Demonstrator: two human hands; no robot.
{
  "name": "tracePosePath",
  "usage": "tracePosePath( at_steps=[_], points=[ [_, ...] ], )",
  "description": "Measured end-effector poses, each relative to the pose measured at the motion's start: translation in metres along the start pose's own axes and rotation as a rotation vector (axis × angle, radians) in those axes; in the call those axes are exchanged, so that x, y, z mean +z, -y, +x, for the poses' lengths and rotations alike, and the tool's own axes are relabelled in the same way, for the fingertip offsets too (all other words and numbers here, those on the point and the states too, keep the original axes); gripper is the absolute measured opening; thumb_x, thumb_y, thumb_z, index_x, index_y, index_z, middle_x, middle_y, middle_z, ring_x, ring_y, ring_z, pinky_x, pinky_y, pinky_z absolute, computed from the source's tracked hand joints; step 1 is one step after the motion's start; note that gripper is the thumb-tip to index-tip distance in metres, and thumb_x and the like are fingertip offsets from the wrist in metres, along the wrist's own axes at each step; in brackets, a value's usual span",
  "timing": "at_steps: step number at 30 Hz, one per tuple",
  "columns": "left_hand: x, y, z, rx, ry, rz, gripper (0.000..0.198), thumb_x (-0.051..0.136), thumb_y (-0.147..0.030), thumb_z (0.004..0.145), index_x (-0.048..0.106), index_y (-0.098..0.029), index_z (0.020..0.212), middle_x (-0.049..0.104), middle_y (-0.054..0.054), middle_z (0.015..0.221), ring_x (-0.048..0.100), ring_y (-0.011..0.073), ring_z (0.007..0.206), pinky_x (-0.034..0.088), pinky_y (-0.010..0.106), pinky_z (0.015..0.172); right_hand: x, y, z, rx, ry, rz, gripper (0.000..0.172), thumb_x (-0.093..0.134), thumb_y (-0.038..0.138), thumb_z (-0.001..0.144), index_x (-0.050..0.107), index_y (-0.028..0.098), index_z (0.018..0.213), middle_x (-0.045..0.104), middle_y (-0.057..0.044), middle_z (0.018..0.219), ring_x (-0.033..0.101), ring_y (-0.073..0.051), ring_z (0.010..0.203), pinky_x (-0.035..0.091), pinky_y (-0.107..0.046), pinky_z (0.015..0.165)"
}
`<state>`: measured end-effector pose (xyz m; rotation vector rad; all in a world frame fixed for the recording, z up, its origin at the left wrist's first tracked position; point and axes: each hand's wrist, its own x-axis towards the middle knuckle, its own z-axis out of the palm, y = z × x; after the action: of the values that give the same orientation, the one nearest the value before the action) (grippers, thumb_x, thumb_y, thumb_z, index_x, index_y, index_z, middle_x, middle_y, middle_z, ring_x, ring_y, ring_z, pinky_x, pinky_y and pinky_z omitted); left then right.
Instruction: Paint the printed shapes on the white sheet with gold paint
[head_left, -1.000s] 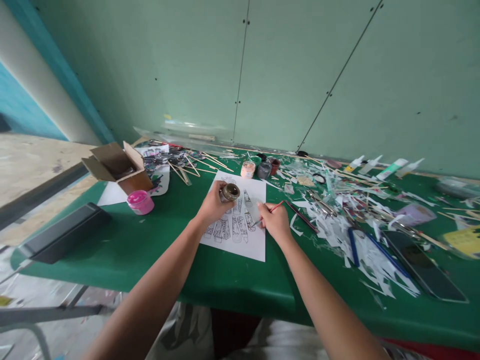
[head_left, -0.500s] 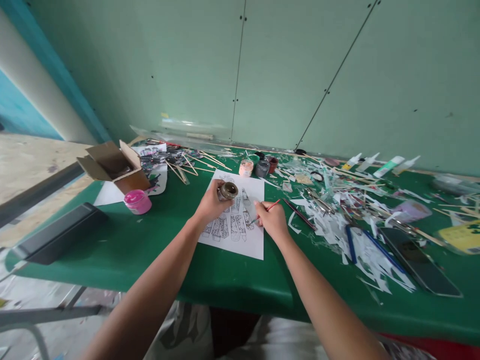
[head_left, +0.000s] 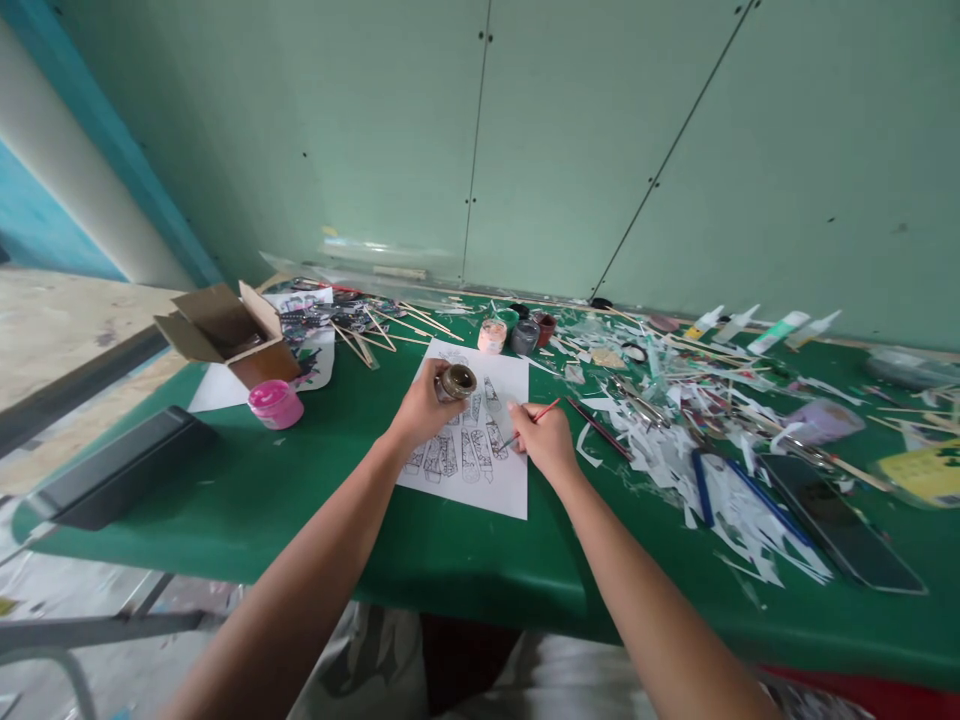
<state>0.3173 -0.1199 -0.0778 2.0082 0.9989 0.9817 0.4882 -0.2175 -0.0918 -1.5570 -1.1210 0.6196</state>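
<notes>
My left hand (head_left: pixel 421 408) is closed round a small open paint jar (head_left: pixel 457 381) with dark brownish paint, held just above a white printed sheet (head_left: pixel 487 478). The sheet lies on the green table (head_left: pixel 315 500) and carries rows of black line drawings. My right hand (head_left: pixel 546 438) pinches a thin red-handled paintbrush (head_left: pixel 541 410), its tip down on the drawings near the sheet's middle. Both forearms reach in from the bottom edge.
An open cardboard box (head_left: pixel 229 335) and a pink paint pot (head_left: pixel 275 403) stand at the left, a dark flat case (head_left: pixel 112 470) nearer the edge. Paint jars (head_left: pixel 517 335) sit behind the sheet. Paper scraps, wooden sticks, glue tubes (head_left: pixel 780 328) and a phone (head_left: pixel 840 525) litter the right.
The view has shifted slightly since one second ago. Both hands keep the same grips and stay over the sheet, with almost no movement in the last half second.
</notes>
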Motion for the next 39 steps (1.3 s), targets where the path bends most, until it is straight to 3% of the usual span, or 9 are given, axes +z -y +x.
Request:
tracePosePath(
  at_steps=[14,19,22,24,27,34,39],
  points=[
    [0.0,0.002,0.001,0.018,-0.001,-0.008,0.046,0.071,-0.022,0.064,0.046,-0.021,0.102,0.061,0.005,0.101,0.06,0.0221,0.089,0.046,0.034,0.074,-0.002,0.0,0.001,0.012,-0.024,0.022,0.044,0.057,0.048,0.076,0.046,0.021,0.043,0.041,0.004,0.03,0.047,-0.013,0.029,0.039,-0.023,0.035],
    [-0.003,0.0,-0.001,0.036,0.035,0.028,0.047,0.071,-0.022,0.063,0.048,-0.021,0.105,0.062,0.005,0.103,0.06,0.0221,0.089,0.048,0.034,0.074,-0.006,0.005,0.003,-0.055,-0.152,0.297,0.048,0.052,0.06,0.078,0.054,0.02,0.051,0.051,0.002,0.039,0.046,-0.011,0.031,0.04,-0.024,0.035],
    [-0.003,-0.002,-0.002,0.125,0.113,0.061,0.051,0.07,-0.021,0.063,0.048,-0.022,0.109,0.061,0.006,0.108,0.059,0.0242,0.096,0.049,0.036,0.08,-0.006,0.008,0.003,-0.06,-0.183,0.424,0.053,0.045,0.066,0.08,0.057,0.019,0.057,0.057,-0.002,0.046,0.049,-0.011,0.033,0.042,-0.025,0.035],
    [-0.003,-0.003,-0.003,0.195,0.179,0.067,0.051,0.069,-0.02,0.063,0.049,-0.022,0.11,0.06,0.007,0.11,0.059,0.0251,0.099,0.049,0.037,0.083,-0.006,0.01,0.002,-0.099,-0.19,0.455,0.05,0.047,0.063,0.081,0.054,0.02,0.057,0.054,0.001,0.044,0.047,-0.011,0.033,0.041,-0.024,0.035],
    [-0.001,-0.005,-0.004,0.26,0.241,0.046,0.05,0.068,-0.018,0.064,0.051,-0.023,0.111,0.06,0.007,0.11,0.058,0.0251,0.101,0.049,0.039,0.086,-0.005,0.011,0.0,-0.172,-0.187,0.413,0.044,0.052,0.057,0.082,0.048,0.021,0.057,0.047,0.005,0.042,0.045,-0.009,0.033,0.039,-0.022,0.036],
    [0.002,-0.005,-0.005,0.287,0.251,0.055,0.053,0.067,-0.016,0.063,0.051,-0.023,0.113,0.06,0.007,0.111,0.059,0.0248,0.101,0.05,0.038,0.085,-0.001,0.011,-0.003,-0.218,-0.072,0.086,0.037,0.058,0.051,0.08,0.061,0.019,0.063,0.064,-0.002,0.059,0.048,-0.01,0.044,0.038,-0.022,0.042],
    [0.0,-0.005,-0.005,0.268,0.246,0.063,0.052,0.067,-0.014,0.063,0.051,-0.023,0.112,0.06,0.006,0.11,0.058,0.024,0.101,0.049,0.037,0.086,-0.001,0.01,0.0,-0.108,-0.154,0.366,0.04,0.058,0.055,0.079,0.056,0.019,0.061,0.061,0.0,0.051,0.042,-0.008,0.036,0.033,-0.021,0.034]
  ],
)
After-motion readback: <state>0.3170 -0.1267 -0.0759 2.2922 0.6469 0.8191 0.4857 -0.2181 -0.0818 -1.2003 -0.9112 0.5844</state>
